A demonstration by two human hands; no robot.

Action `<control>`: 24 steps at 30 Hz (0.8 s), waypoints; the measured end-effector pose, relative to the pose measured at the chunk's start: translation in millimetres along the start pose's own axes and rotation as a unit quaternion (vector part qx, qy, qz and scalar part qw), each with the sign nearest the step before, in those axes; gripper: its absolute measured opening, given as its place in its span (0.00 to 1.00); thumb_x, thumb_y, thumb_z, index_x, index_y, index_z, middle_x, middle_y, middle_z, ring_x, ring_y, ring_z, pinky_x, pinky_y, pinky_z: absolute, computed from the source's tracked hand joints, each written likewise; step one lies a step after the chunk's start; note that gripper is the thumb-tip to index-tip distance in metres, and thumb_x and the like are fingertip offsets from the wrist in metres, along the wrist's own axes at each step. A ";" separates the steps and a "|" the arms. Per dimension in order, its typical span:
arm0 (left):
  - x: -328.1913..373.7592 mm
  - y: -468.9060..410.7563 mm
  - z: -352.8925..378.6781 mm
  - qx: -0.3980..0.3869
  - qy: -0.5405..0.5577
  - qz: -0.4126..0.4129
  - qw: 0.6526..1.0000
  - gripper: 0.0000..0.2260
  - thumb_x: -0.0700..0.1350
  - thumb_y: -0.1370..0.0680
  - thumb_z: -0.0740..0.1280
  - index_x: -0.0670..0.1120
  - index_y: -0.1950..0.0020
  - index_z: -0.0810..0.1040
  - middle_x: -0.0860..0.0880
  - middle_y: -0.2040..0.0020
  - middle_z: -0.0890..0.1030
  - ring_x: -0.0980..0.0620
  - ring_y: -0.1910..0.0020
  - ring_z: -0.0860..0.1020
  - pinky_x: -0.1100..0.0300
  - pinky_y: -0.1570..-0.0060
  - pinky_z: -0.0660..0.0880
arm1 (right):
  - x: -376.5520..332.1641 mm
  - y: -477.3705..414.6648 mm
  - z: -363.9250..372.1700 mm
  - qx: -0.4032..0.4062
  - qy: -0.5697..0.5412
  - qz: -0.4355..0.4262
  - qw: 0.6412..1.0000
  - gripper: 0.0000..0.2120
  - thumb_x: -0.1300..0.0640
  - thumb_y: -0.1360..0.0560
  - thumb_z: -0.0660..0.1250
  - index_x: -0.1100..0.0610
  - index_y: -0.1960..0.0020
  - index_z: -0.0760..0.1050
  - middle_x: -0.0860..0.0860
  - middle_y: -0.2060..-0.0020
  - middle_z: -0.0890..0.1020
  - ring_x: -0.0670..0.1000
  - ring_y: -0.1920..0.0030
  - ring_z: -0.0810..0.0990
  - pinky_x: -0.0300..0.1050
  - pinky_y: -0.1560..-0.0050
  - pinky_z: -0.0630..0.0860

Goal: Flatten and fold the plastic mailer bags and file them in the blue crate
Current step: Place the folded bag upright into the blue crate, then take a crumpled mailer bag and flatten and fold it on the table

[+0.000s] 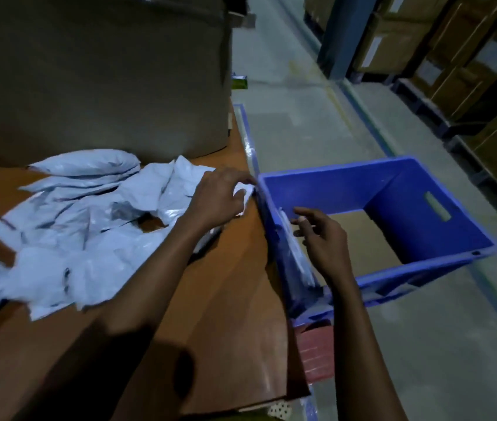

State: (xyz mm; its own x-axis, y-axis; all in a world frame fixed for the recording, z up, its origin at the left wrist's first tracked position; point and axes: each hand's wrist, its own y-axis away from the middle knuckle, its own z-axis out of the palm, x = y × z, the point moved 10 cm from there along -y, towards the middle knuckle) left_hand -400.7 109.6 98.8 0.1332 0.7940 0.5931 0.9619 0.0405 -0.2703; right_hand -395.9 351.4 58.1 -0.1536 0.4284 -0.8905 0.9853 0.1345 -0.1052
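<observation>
Crumpled white plastic mailer bags [74,226]: the left hand [219,199], seemingly pinching one corner, should draw it flat, the right hand [323,238] hovering loose-fingered inside the blue plastic crate [423,183].

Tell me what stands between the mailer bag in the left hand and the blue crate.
Nothing fixed. The left hand grips the mailer bag at the table edge, right beside the blue crate rim. Only the open right hand hangs over the crate's near side, above the filed bags.

text: none legible | labels on cartons [374,50]: blurred, unreadable
</observation>
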 end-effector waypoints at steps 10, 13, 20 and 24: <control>-95.6 244.3 -88.9 0.143 -0.195 -0.122 0.963 0.19 0.44 0.27 0.71 0.50 0.36 0.80 0.46 0.35 0.78 0.41 0.33 0.73 0.44 0.40 0.69 | -94.3 108.4 205.3 -0.101 0.142 -0.201 0.964 0.16 0.59 0.22 0.69 0.46 0.37 0.81 0.48 0.41 0.81 0.51 0.40 0.78 0.52 0.49 0.80; -124.6 264.8 -85.1 0.071 -0.265 -0.135 0.952 0.25 0.50 0.29 0.71 0.52 0.32 0.78 0.44 0.27 0.73 0.39 0.29 0.69 0.41 0.38 0.66 | -86.5 112.3 251.9 -0.148 0.231 -0.197 0.941 0.30 0.65 0.34 0.74 0.46 0.34 0.79 0.53 0.32 0.74 0.58 0.33 0.71 0.56 0.43 0.77; -140.5 264.5 -98.6 0.149 -0.195 -0.075 0.967 0.20 0.29 0.32 0.69 0.45 0.44 0.83 0.42 0.39 0.80 0.40 0.38 0.75 0.46 0.53 0.77 | -83.9 107.7 261.1 -0.078 0.187 -0.198 0.959 0.24 0.73 0.33 0.72 0.53 0.42 0.82 0.56 0.40 0.78 0.60 0.40 0.76 0.55 0.48 0.78; -113.5 270.4 -117.9 0.198 -0.135 -0.028 0.970 0.15 0.29 0.29 0.66 0.42 0.47 0.84 0.42 0.42 0.81 0.42 0.38 0.75 0.51 0.52 0.78 | -87.8 120.9 225.7 -0.043 0.167 -0.219 0.960 0.19 0.70 0.27 0.72 0.54 0.40 0.83 0.57 0.41 0.77 0.58 0.38 0.77 0.41 0.44 0.74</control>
State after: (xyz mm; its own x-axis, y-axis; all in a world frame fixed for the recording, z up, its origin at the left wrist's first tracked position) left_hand -127.5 -41.0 47.8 -0.0357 0.9120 0.4086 0.7910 0.2757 -0.5462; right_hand -246.5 128.4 23.7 -0.5817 0.5743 -0.5760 0.8129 0.4348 -0.3874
